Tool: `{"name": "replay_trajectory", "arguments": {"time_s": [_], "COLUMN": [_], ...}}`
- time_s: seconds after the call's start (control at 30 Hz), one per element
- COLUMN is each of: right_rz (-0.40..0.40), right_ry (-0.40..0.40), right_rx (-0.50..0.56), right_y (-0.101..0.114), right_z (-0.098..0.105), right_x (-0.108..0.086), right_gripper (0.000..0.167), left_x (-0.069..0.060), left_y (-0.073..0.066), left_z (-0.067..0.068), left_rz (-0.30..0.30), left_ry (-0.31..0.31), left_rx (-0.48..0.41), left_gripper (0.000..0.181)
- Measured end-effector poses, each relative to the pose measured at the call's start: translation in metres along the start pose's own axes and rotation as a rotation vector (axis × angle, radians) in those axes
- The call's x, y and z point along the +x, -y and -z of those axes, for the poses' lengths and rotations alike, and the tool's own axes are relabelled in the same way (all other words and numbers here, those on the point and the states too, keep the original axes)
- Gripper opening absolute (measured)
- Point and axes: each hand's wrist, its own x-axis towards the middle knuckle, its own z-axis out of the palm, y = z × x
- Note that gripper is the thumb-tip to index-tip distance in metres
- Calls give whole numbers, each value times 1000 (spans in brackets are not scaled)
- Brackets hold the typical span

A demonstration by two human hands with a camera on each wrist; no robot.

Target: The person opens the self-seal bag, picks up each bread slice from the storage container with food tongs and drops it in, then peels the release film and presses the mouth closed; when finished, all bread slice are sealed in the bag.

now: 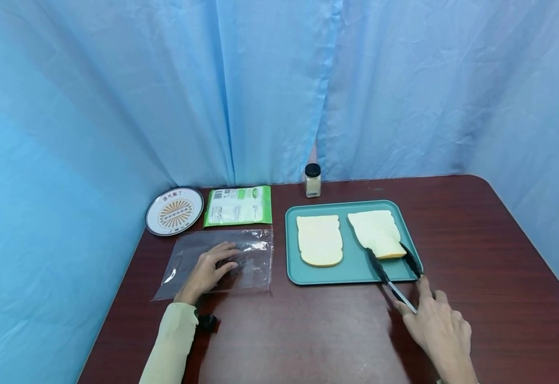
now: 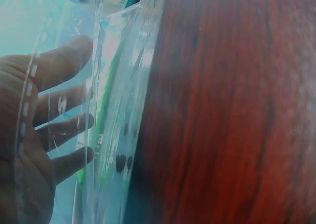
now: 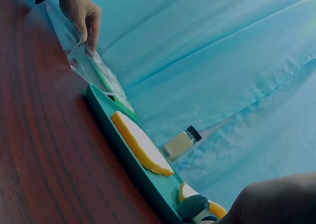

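- Curtain (image 1: pixel 270 80): hung in blue folds behind the work area and along both sides.
- Table (image 1: pixel 308 330): a dark red-brown top is provided, on which all items are placed.
- Tray (image 1: pixel 353 268): set near mid-table; a raised green rim is fitted.
- Clear bag (image 1: pixel 255 269): laid to the left of the tray, just beside it.
- Green packet (image 1: pixel 238 207): placed just beyond the bag, printed face up.
- Plate (image 1: pixel 176 213): positioned just left of the packet, patterned face up.
- Tongs (image 1: pixel 377 266): gripped in the right hand (image 1: pixel 440 322), thumb and fingers set on opposite arms. The arms are spread; the tips are placed either side of the right slice (image 1: pixel 377 232) at its near end. Whether the bread is firmly squeezed cannot be told.
- Left hand (image 1: pixel 207 271): held at the bag, fingers parted, with no firm grasp seen. Film is seen across the palm in the left wrist view; whether the hand is inside the bag cannot be told.
- Right slice: located in the tray's right half, ahead and slightly left of the right hand, the nearer one. Its long axis is slanted from far left to near right, towards the tongs.
- Left slice (image 1: pixel 320 240): laid flat in the tray's left half, apart from the other.
- Jar (image 1: pixel 313 184): stood upright behind the tray, black lid fitted.
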Motion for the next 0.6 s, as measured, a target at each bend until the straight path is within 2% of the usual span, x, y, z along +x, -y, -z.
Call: {"name": "replay_trajectory", "arguments": {"time_s": [0.6], "right_rz": [120], "right_ry": [-73], "right_rx": [11], "right_y": [-25], "right_z": [-3], "right_x": [-3], "right_gripper": [92], "left_x": [1], "left_y": [-1], "left_z": [-2], "left_rz": [2], "left_ry": [-10], "left_rx": [4], "left_gripper": [33]}}
